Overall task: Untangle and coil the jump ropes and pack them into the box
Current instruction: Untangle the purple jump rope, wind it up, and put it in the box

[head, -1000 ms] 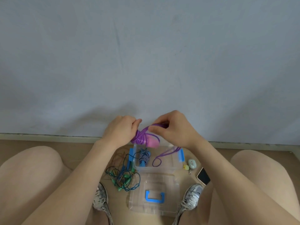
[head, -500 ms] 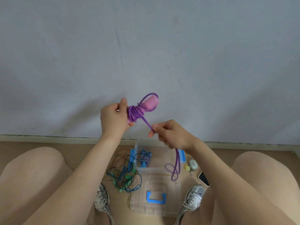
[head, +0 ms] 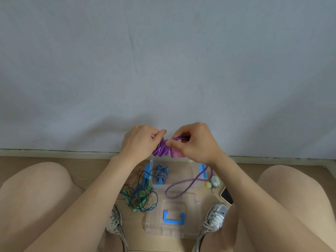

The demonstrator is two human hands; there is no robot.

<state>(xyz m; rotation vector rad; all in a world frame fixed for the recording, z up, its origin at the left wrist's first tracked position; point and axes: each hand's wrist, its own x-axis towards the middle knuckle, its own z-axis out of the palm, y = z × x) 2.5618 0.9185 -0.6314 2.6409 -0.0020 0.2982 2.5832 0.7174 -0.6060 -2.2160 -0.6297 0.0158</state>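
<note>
Purple rope [head: 162, 149] mid-frame, wound round a pink handle [head: 177, 154], above the clear box [head: 160, 186]. Left hand [head: 140, 140] grips the coil. Right hand [head: 198, 142] pinches a strand, its loose loop hanging over the box edge. Striped rope [head: 161, 174] lies inside. Green-blue tangle [head: 140, 196] lies left of the box.

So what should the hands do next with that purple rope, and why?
Probably wrap another turn: the right hand pinches the purple rope beside the coil the left hand grips, and a loose loop hangs over the box.
</note>
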